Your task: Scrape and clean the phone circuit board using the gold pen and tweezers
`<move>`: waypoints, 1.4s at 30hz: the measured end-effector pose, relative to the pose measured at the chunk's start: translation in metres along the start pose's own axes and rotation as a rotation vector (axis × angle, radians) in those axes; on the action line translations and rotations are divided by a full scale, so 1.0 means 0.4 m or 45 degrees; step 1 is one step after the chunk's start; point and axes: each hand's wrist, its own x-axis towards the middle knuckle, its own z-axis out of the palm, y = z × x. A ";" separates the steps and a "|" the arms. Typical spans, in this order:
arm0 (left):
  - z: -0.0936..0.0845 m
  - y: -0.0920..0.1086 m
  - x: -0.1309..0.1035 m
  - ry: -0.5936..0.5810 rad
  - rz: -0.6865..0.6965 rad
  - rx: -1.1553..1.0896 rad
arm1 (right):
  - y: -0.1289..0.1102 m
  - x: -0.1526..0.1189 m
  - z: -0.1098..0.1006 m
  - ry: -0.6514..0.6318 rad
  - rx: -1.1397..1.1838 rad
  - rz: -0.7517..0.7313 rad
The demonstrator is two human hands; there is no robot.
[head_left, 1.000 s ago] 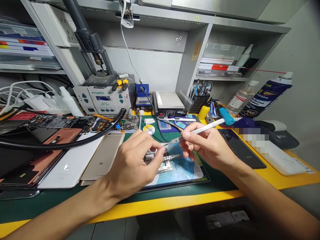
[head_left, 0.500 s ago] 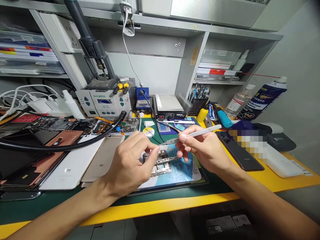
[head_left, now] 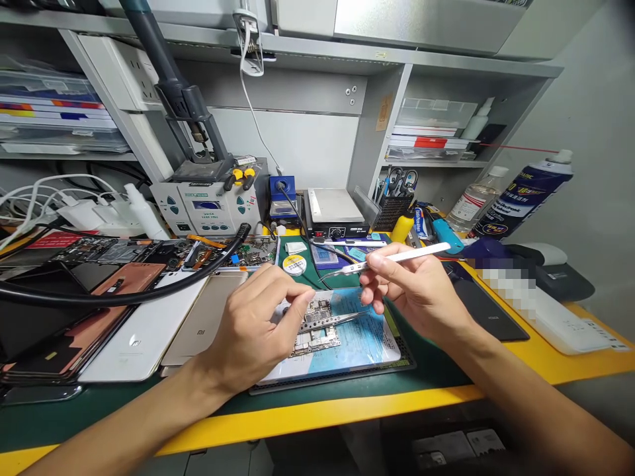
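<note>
In the head view my left hand point(head_left: 260, 317) is closed, thumb and index finger pinched together over the work surface. Metal tweezers point(head_left: 327, 322) with a row of holes run out from beneath those fingers, their fine tips pointing right. My right hand point(head_left: 404, 281) grips a slim silver hand tool point(head_left: 414, 254) like a pen; its thin curved tip is just right of my left fingertips, apart from them. Below both hands a phone circuit board point(head_left: 320, 340) lies on a white and blue pad point(head_left: 367, 347). My left hand covers part of the board.
Several phones, including a white phone point(head_left: 136, 337), line the left side. A black hose point(head_left: 163, 296) crosses above them from a hot-air station point(head_left: 213, 205). At right are a dark phone point(head_left: 483, 307), a spray can point(head_left: 520, 195) and a clear bottle point(head_left: 479, 198).
The silver tool has moved right and away from my left fingertips, where its tip was touching or very close. My left hand stays pinched in nearly the same place.
</note>
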 end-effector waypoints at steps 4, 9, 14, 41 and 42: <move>0.000 0.002 0.001 0.006 -0.004 -0.016 | 0.000 -0.001 0.005 0.023 0.004 0.025; -0.003 0.007 0.006 0.004 -0.064 -0.043 | -0.001 0.000 0.007 0.067 0.002 0.061; -0.003 0.009 0.007 -0.022 -0.124 -0.069 | -0.004 0.001 0.008 0.121 0.005 0.096; -0.088 0.055 0.112 -0.401 -0.608 -0.285 | -0.052 -0.017 -0.029 -0.363 0.168 0.239; -0.086 0.063 0.120 -0.418 -0.602 -0.289 | -0.053 -0.018 -0.029 -0.367 0.158 0.230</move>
